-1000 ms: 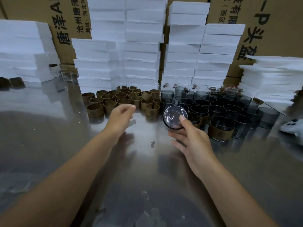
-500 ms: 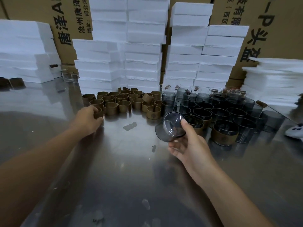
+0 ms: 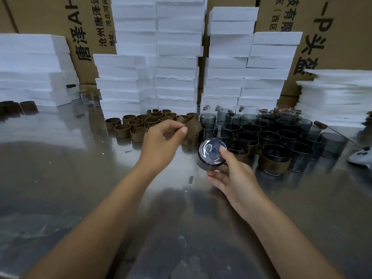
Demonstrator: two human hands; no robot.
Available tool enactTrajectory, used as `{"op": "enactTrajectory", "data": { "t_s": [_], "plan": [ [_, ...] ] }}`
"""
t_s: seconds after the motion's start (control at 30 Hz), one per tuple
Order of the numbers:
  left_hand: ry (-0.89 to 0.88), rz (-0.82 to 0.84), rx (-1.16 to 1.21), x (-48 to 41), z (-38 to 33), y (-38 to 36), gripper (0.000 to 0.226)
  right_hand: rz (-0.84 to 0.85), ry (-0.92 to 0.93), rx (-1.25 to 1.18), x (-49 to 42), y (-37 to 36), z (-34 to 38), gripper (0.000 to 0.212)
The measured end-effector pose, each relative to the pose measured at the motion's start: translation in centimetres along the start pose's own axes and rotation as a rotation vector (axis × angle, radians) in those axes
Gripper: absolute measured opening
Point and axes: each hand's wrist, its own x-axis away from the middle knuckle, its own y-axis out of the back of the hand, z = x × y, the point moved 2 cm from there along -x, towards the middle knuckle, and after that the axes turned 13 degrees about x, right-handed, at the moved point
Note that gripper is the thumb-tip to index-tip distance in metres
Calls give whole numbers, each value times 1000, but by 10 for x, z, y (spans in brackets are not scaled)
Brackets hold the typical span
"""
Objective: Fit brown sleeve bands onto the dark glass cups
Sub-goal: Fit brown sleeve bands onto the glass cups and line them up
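Observation:
My left hand point(image 3: 161, 143) pinches a brown sleeve band point(image 3: 191, 123) between thumb and fingers, lifted above the table. Just to its right, my right hand point(image 3: 231, 178) grips a dark glass cup point(image 3: 211, 154) tipped on its side, its round base facing me. The band and the cup are a short gap apart. Several loose brown bands point(image 3: 138, 125) stand grouped at the back centre-left. Several dark cups point(image 3: 251, 129) crowd the back right, and a few at the front, such as one cup point(image 3: 274, 162), wear brown bands.
The work surface is a shiny metal table point(image 3: 80, 178). White foam blocks point(image 3: 177, 67) are stacked along the back in front of cardboard boxes point(image 3: 332, 37). A white controller point(image 3: 361, 157) lies at the right edge. Clear glasses point(image 3: 88, 97) stand at back left.
My left hand reached left to the band group, took a band and carried it right toward the cup. My right hand turned the cup so its base faces me again.

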Motion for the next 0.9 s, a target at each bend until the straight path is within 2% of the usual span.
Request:
{"op": "enactTrajectory", "data": {
  "t_s": [0.27,0.4,0.6,0.73,0.9],
  "plan": [
    [56,43,217,20,-5,-19,12,53,22,60,0,-4,-2,30],
    [18,64,267,25,-12,-24,7,63,15,112,0,-4,-2,30],
    [-62,109,202,34,-16,-28,36,130,-34,-32,2,-5,0,28],
    [21,129,347,38,-16,-34,62,120,-95,-194,4,-6,3,29],
    [111,151,438,39,-15,-36,65,125,-132,-312,5,-6,3,34]
  ]
}}
